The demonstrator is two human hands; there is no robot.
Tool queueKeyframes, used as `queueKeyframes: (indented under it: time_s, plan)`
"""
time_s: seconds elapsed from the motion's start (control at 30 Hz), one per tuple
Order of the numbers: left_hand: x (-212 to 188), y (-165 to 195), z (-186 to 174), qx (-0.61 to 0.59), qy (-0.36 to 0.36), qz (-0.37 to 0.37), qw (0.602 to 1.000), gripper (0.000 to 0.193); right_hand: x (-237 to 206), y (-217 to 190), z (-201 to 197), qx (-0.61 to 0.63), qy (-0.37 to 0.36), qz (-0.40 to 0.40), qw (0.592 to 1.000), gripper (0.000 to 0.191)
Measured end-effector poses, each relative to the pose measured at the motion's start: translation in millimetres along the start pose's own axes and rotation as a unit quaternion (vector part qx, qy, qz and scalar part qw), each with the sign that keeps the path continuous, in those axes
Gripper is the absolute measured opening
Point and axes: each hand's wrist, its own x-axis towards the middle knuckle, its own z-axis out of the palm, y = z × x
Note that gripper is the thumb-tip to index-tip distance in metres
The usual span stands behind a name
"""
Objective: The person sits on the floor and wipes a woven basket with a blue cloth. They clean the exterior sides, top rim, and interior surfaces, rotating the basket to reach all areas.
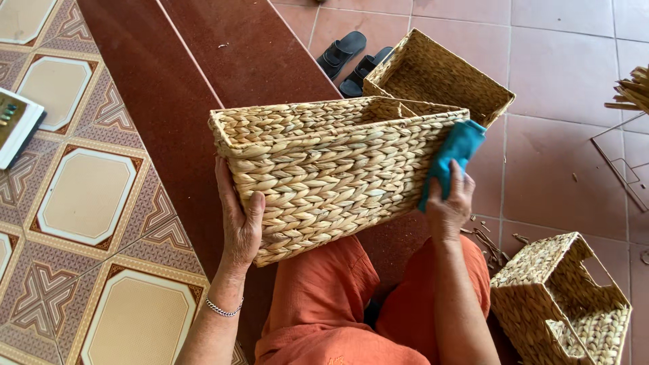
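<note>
Head view: holding a long woven basket (331,169) above the lap, long axis running left to right; left hand (240,223) clasping its near-left corner, right hand (449,203) pressing a teal cloth (456,152) against the right end, fingers closed around the cloth

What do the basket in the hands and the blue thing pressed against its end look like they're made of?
The basket looks handwoven from a dried plant fibre, perhaps water hyacinth or seagrass: thick tan braided strands, matte and unpainted. The left hand grips one end. The blue thing under the right hand seems a soft cloth: it folds and drapes, with no sheen.
</note>
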Motion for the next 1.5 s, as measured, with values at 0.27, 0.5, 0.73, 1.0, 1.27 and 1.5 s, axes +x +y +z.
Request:
queueKeyframes:
  time_s: [0.27,0.5,0.73,1.0,1.27,1.5]
  plan:
    - [-3,-4,-3,-0.038,-0.001,-0.023,0.999,0.094,-83,-97,2,0.111,-0.017,-0.166,0.98,0.047]
    - [-11,-10,-7,-0.042,0.012,-0.072,0.996,0.088,-133,-147,-25,0.164,-0.106,-0.383,0.903,0.042]
    - [-24,-14,-4,0.041,0.016,-0.028,0.999,0.087,-58,6,11,0.039,0.0,0.043,0.998,0.054]
    - [-37,-12,7,0.009,0.015,-0.027,0.999,0.089,-106,-60,10,0.108,0.028,-0.12,0.986,0.052]
    - [-4,-2,-5,0.141,0.072,0.133,0.978,0.079,-128,-110,-18,0.138,-0.074,-0.326,0.932,0.039]
    - [69,5,-14,0.315,-0.08,0.187,0.927,0.038,-67,12,14,0.131,-0.027,0.122,0.983,0.058]
